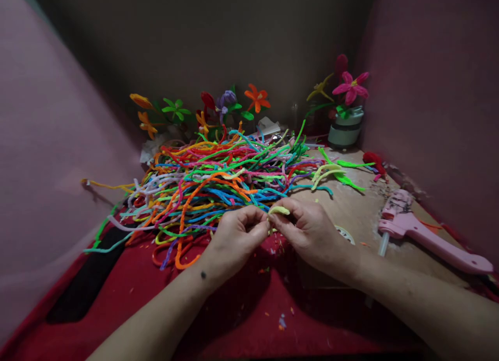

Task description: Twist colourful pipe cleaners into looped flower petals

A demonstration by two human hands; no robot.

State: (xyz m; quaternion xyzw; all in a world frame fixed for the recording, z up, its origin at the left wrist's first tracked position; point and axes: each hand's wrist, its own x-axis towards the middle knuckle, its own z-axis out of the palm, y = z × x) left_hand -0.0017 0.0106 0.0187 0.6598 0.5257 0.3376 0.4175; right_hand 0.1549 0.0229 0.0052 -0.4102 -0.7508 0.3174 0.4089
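Observation:
A short, pale yellow pipe cleaner (279,210) is bent into a small curve between my two hands. My left hand (241,235) pinches its near end with thumb and forefinger. From the other side, my right hand (307,231) closes thumb and fingers on the same piece. The fingertips of both hands almost meet, and part of the piece is hidden behind them. Just beyond my hands lies a large heap of pipe cleaners (218,168) in many colours. More pale yellow bent pieces (326,173) rest to the right of the heap, beside bright green ones (349,180).
A pink glue gun (432,236) lies at the right on a brown board (331,200). Pipe-cleaner flowers (257,98) stand at the back, some in a pale pot (345,129). A black strip (88,278) lies left on the red cloth (218,314). Pinkish walls close both sides.

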